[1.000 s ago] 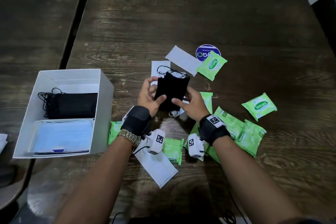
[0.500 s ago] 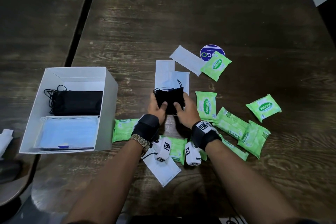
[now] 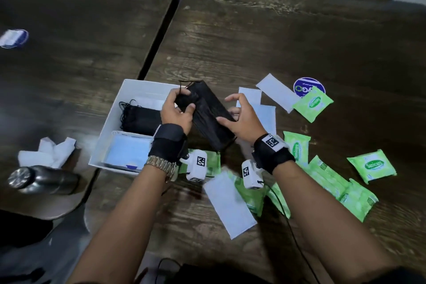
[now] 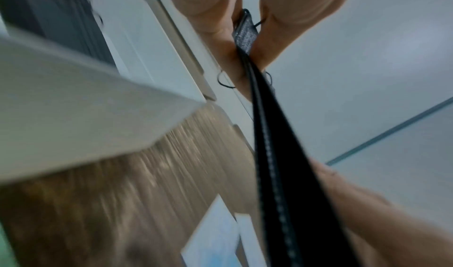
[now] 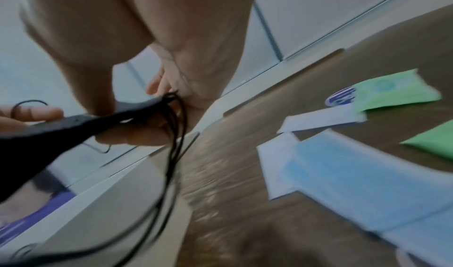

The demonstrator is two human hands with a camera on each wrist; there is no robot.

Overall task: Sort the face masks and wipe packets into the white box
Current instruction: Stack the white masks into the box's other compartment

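A stack of black face masks [image 3: 207, 117] hangs tilted over the right rim of the white box [image 3: 110, 122]. My left hand [image 3: 184, 101] grips the stack's far end, seen edge-on in the left wrist view [image 4: 245, 38]. My right hand [image 3: 230, 110] pinches the near right edge, ear loops dangling [image 5: 171, 135]. Inside the box lie more black masks [image 3: 140, 120] and a pile of blue masks [image 3: 129, 152]. Several green wipe packets [image 3: 371, 167] and loose pale masks [image 3: 230, 205] lie on the table to the right.
A metal bottle [image 3: 41, 180] and crumpled tissue [image 3: 46, 152] sit on the left table, across a gap [image 3: 156, 53] from the box. A round blue sticker [image 3: 307, 87] lies under a wipe packet [image 3: 312, 104]. The wrist-camera cable [image 3: 288, 221] trails under my right arm.
Both hands have lifted the black masks off the table and carried them left, over the box's right rim. The stack now stands tilted, no longer flat.
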